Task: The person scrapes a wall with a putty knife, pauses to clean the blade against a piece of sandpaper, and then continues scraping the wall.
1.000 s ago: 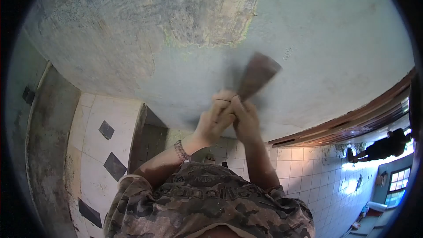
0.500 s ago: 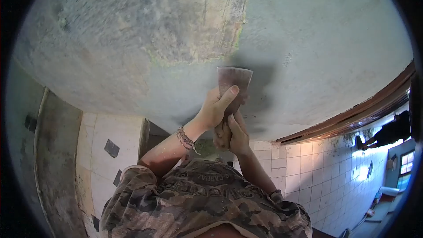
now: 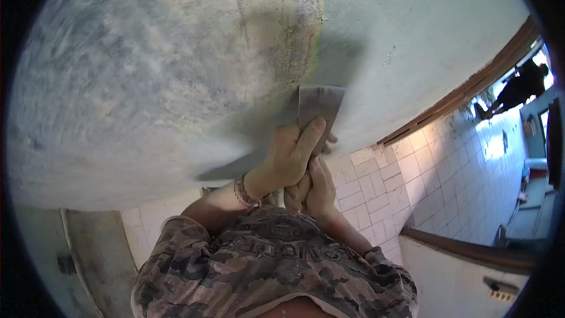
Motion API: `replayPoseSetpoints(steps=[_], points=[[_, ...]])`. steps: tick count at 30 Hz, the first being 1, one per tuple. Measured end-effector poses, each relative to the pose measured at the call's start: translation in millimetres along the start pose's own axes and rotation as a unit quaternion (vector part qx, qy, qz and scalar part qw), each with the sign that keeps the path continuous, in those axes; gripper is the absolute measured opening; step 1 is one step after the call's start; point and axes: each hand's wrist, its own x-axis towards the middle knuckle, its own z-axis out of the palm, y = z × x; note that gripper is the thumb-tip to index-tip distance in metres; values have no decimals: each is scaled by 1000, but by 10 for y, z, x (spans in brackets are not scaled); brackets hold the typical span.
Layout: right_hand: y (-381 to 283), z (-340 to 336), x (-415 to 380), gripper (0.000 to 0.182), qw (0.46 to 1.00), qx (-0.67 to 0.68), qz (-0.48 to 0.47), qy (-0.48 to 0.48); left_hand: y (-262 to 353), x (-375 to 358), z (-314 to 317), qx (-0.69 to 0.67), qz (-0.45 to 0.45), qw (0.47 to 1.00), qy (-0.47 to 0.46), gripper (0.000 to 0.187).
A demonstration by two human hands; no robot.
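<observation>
A wide-bladed scraper [image 3: 321, 100] points away from me, its flat metal blade up close against the wall and its straight edge near the lower end of a rough, discoloured patch [image 3: 259, 41]. My left hand [image 3: 289, 154], with a braided bracelet at the wrist, is closed on the lower blade, thumb laid flat along it. Just below, my right hand [image 3: 321, 191] wraps round the handle, which is mostly hidden by the fingers. Dark shadows of the tool and hands fall on the wall around the blade.
Smooth pale green wall [image 3: 406, 17] lies right of the patch. A brown wooden frame [image 3: 465, 94] edges it, with a tiled floor [image 3: 435, 159] beyond. Far right, a person in dark clothes [image 3: 521, 88] stands by a bright opening. A low partition [image 3: 459, 265] is at lower right.
My view has tilted, and the wall edge and doorway have shifted. The blade sits slightly further right in view, its shadow now spread to the left as well. Both hands keep their grip.
</observation>
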Motion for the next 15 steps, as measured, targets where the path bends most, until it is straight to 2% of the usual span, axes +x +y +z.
replayPoseSetpoints(steps=[3, 5, 7, 8, 10, 11, 13, 15], points=[[-20, 159, -23, 39, 998, -40, -16, 48, -26, -54, -42, 15, -26, 999, -12, 32], [-40, 305, -60, 39, 996, -19, -23, 87, 116, -81, -16, 18, 11, 1000, -12, 27], [73, 317, -101, 40, 990, 130, -31, 41, 260, -135, -65, 25, -24, 999, -31, 30], [104, 376, -115, 40, 990, 129, -38, 46, 293, -138, -89, 35, -50, 997, -40, 33], [127, 554, -140, 42, 973, 126, 9, 192, 282, -195, -128, 38, -52, 997, -46, 32], [81, 595, -137, 42, 973, 127, 3, 194, 272, -219, -150, 44, -58, 996, -46, 31], [-11, 618, -148, 34, 974, 207, 27, 90, 344, -104, -160, 69, -43, 995, -52, 30], [25, 607, -156, 36, 964, 252, 32, 74, 365, -113, -161, 96, -33, 993, -57, 29]])
